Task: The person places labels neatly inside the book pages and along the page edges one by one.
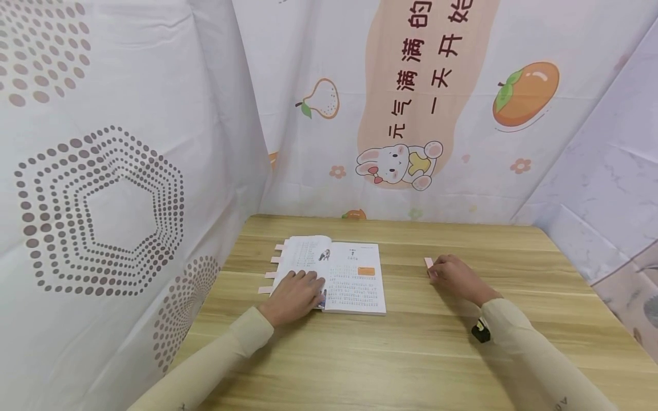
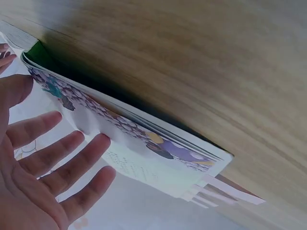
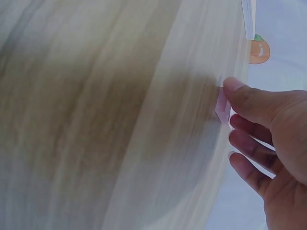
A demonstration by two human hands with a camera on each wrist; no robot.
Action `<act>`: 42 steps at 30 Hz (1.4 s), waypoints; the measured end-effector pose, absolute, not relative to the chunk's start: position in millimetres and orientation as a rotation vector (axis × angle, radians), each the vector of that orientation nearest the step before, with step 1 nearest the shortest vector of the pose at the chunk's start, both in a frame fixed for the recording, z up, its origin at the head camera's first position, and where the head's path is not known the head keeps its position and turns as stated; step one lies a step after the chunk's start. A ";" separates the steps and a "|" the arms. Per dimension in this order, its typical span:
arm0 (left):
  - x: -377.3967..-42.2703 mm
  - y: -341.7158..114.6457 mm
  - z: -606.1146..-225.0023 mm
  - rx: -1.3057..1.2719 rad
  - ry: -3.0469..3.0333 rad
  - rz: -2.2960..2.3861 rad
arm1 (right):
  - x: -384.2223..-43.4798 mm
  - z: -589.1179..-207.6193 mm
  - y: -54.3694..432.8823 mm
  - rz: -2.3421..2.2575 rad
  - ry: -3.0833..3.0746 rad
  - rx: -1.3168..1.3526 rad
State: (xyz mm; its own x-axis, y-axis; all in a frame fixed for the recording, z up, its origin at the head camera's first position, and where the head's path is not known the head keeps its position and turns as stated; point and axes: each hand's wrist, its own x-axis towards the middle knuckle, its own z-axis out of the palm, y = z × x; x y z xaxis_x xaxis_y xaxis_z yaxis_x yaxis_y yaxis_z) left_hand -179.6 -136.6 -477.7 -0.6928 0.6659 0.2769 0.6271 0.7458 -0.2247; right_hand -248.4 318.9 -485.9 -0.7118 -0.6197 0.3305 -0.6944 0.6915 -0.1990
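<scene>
An open book (image 1: 354, 285) lies on the table, with several pale pink sticky tabs (image 1: 270, 275) sticking out past its left edge. My left hand (image 1: 295, 294) rests on the lower part of the left page, its fingers spread in the left wrist view over the page with a coloured picture (image 2: 158, 146). Off to the right of the book, my right hand (image 1: 454, 277) pinches a small pink sticky-note pad (image 3: 221, 105) between thumb and fingers, low at the tabletop. One end of the pad shows past the fingertips in the head view.
The wood-grain table (image 1: 411, 354) reaches back to a printed curtain (image 1: 319, 160). Another patterned curtain (image 1: 205, 171) hangs along the left side. Beside the right sleeve, a small black object (image 1: 481, 331) with a yellow mark shows at the wrist.
</scene>
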 end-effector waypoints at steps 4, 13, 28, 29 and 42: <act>-181.0 -139.1 -479.6 -1.008 -2.647 0.166 | -248.7 -484.6 318.5 0.480 -2.646 1.091; -187.3 -144.4 -476.9 -1.131 -2.691 0.002 | -248.7 -478.8 319.8 0.492 -2.716 1.084; -194.8 -153.5 -482.1 -1.272 -2.628 -0.177 | -253.8 -477.3 322.5 0.461 -2.746 1.120; -194.8 -153.8 -482.1 -1.280 -2.628 -0.194 | -254.5 -477.4 322.5 0.455 -2.748 1.114; -191.3 -155.2 -478.8 -1.301 -2.673 -0.256 | -262.2 -477.6 311.4 0.256 -2.776 0.999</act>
State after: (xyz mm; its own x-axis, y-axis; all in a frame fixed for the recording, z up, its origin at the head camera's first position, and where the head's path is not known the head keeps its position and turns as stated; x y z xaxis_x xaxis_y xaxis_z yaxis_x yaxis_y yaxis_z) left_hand -191.3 -155.2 -478.8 -0.6096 0.7629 0.2154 0.7899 0.6075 0.0839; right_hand -262.2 311.4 -477.6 -0.7581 -0.6117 0.2260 -0.6427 0.7595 -0.1003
